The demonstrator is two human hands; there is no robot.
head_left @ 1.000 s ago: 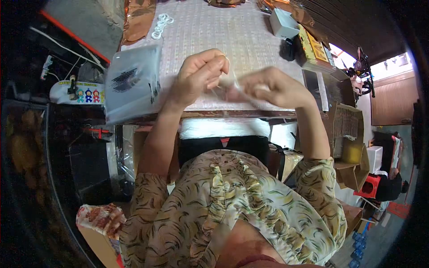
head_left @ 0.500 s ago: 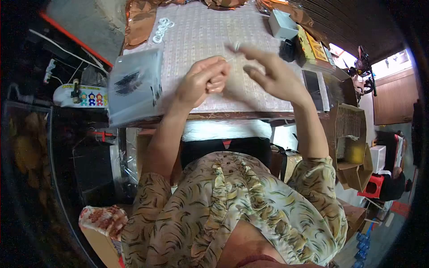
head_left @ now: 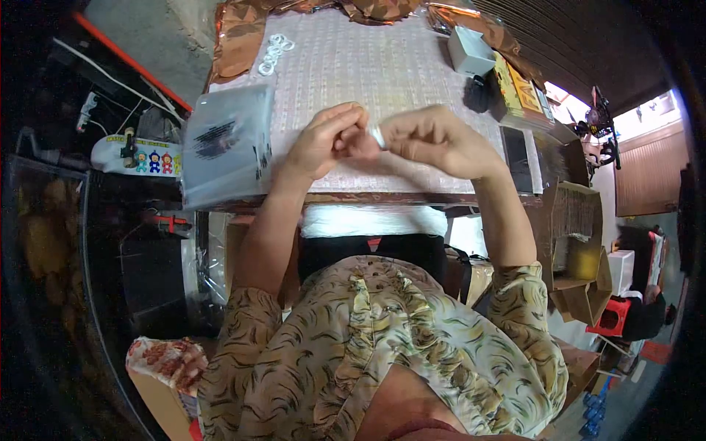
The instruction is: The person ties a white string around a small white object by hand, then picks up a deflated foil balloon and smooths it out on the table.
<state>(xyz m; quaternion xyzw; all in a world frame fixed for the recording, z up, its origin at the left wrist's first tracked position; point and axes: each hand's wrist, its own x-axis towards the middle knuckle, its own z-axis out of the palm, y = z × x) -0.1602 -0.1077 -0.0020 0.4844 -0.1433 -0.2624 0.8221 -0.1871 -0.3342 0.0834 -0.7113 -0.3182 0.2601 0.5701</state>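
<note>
Above the front of the table, my left hand (head_left: 327, 142) is closed, its fingers curled and partly blurred. Facing it, my right hand (head_left: 441, 143) pinches a small white piece (head_left: 378, 137), perhaps cord or a ring, close to the left fingertips. The fingers hide most of that piece, and what the left hand grips is hidden. Farther back on the left lie several small white rings (head_left: 276, 54). A stack of clear plastic bags (head_left: 228, 143) with black print rests left of my left hand.
The table (head_left: 353, 55) has a patterned pale cover. At its right side are a white open box (head_left: 471, 51), a black object (head_left: 478, 93), yellow boxes (head_left: 518, 84) and a dark flat item (head_left: 517, 158). Coppery foil wrapping (head_left: 239, 44) lines the back. A cardboard box (head_left: 573, 228) stands right.
My right hand has come down and closer to my left, its spread, blurred fingers now closed in a pinch. The left hand has turned slightly and its fingers have shifted.
</note>
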